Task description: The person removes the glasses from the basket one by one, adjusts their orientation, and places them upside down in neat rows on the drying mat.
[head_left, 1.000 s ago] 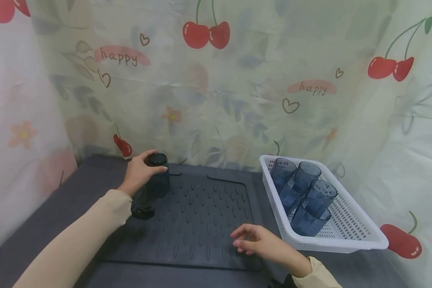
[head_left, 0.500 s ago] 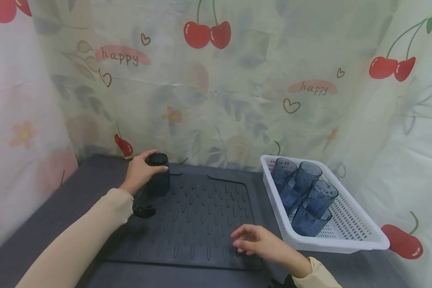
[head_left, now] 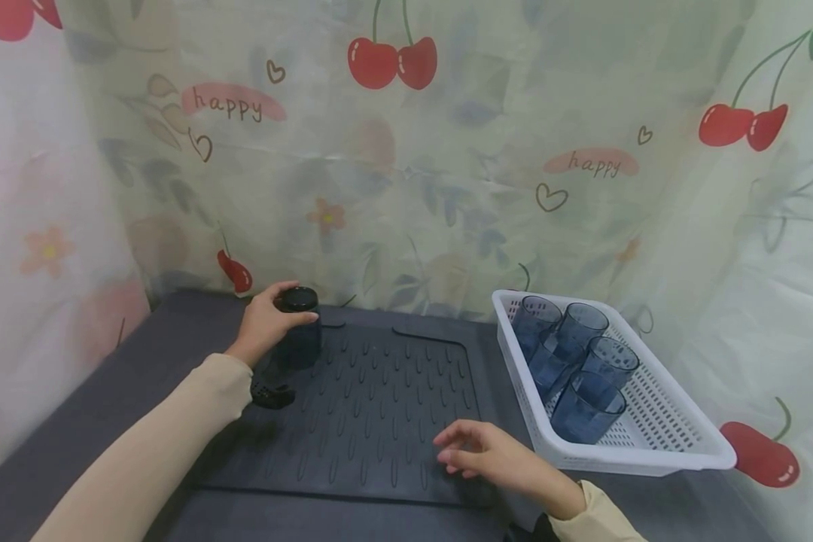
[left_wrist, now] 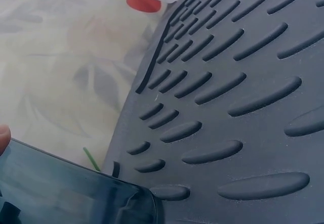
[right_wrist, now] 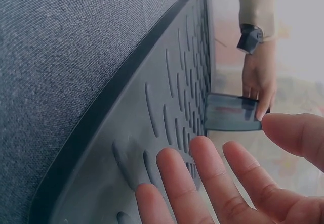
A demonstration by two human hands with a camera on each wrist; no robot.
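Observation:
At the far left of the dark ridged drying mat [head_left: 379,421], my left hand [head_left: 263,324] grips a blue-tinted drinking glass [head_left: 301,339] round its upper end. The glass stands upside down, its base up and its rim down at the mat. In the left wrist view the side of the glass [left_wrist: 71,188] fills the lower left corner, with one fingertip [left_wrist: 4,137] at the edge. My right hand [head_left: 491,455] hovers above the mat's front right part, fingers relaxed and holding nothing. The right wrist view shows its spread fingers [right_wrist: 212,176] in front of the mat.
A white perforated basket [head_left: 677,452] stands right of the mat, with several blue glasses [head_left: 586,406] grouped along its left side. Dark cloth [head_left: 298,519] covers the table. A printed curtain [head_left: 447,188] hangs behind and at both sides. Wrist cameras [head_left: 271,395] sit below the hands.
The view shifts very slightly. Both hands, the gripped glass and the basket stay where they were.

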